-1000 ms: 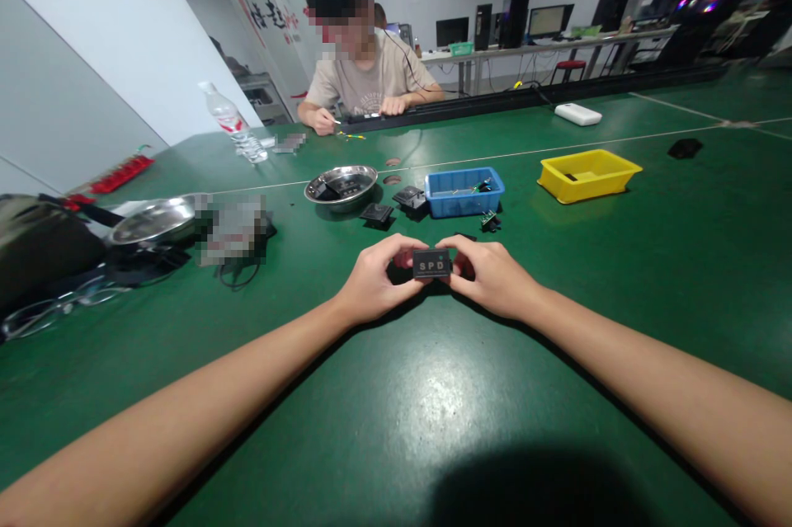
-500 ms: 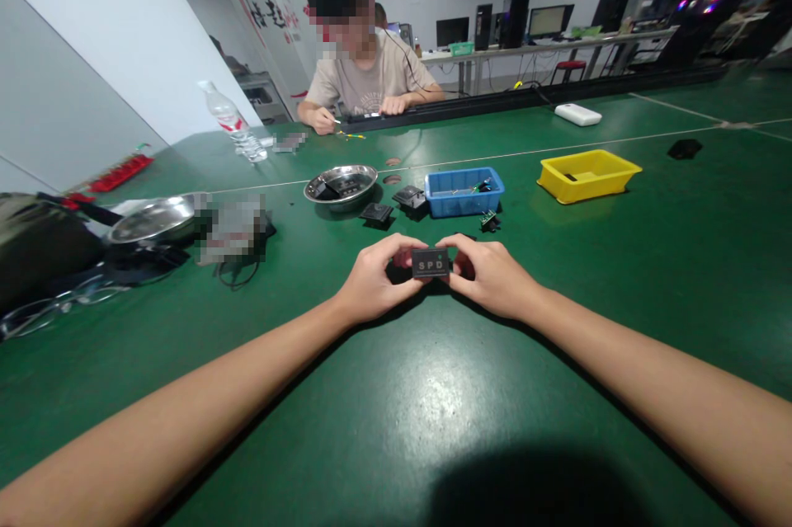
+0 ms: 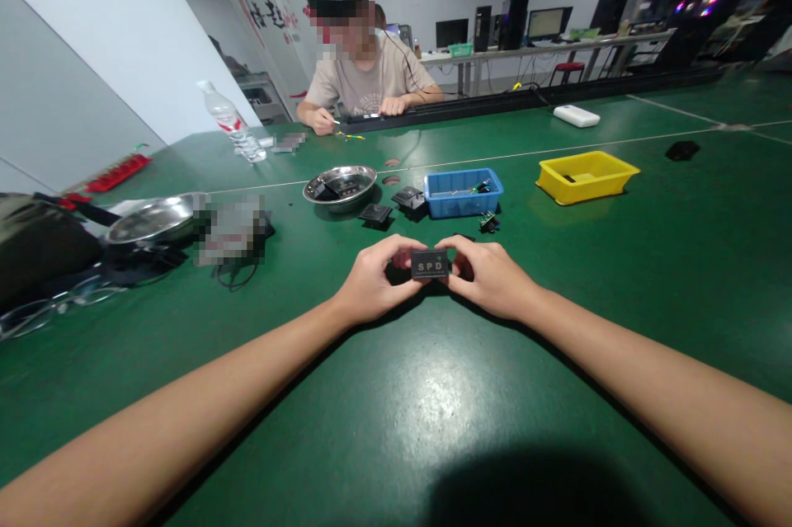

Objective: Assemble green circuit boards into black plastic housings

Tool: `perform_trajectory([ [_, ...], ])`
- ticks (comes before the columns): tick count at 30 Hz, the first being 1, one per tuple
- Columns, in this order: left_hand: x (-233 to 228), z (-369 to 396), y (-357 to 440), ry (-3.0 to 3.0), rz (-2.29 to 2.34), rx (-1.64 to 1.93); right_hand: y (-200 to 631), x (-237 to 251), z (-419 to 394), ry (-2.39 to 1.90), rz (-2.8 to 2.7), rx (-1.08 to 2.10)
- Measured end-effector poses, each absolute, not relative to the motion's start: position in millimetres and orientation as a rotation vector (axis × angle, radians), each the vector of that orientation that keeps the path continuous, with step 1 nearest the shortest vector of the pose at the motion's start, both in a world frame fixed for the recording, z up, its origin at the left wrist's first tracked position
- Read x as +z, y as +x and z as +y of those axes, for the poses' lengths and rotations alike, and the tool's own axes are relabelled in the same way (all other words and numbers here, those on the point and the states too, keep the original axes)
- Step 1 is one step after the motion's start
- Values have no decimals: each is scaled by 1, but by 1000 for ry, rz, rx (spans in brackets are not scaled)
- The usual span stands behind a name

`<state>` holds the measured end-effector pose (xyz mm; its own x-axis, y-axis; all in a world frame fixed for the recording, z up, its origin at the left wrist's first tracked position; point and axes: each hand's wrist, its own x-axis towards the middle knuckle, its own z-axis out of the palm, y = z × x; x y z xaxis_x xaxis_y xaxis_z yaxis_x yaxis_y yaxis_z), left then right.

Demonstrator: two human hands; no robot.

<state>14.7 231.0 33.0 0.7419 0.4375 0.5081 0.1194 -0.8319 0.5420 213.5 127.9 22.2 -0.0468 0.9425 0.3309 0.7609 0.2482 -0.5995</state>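
A small black box marked "SPD" point(image 3: 429, 264) is held upright between my two hands, its lettered face toward me. My left hand point(image 3: 377, 278) grips its left side with thumb and fingers. On the opposite side my right hand point(image 3: 488, 275) pinches it the same way. The box's back is hidden. Just beyond lie a black housing piece point(image 3: 376, 215), another black housing piece point(image 3: 409, 199) and a small green circuit board point(image 3: 488, 221) with a black part. Behind them stands a blue bin point(image 3: 464, 205) with wires and small boards in it.
A steel bowl point(image 3: 340, 201) with black parts stands left of the blue bin, a yellow bin point(image 3: 587, 190) to its right. At the left are a steel dish point(image 3: 154, 218) and glasses point(image 3: 68, 304). Across the green table point(image 3: 396, 428) a person point(image 3: 371, 77) works with both hands.
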Motion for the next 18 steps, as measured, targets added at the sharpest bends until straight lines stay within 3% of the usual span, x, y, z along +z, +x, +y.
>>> perform_trajectory([
  [18, 33, 231, 14, 2457, 448, 869, 214, 23, 128, -1563, -1855, 345],
])
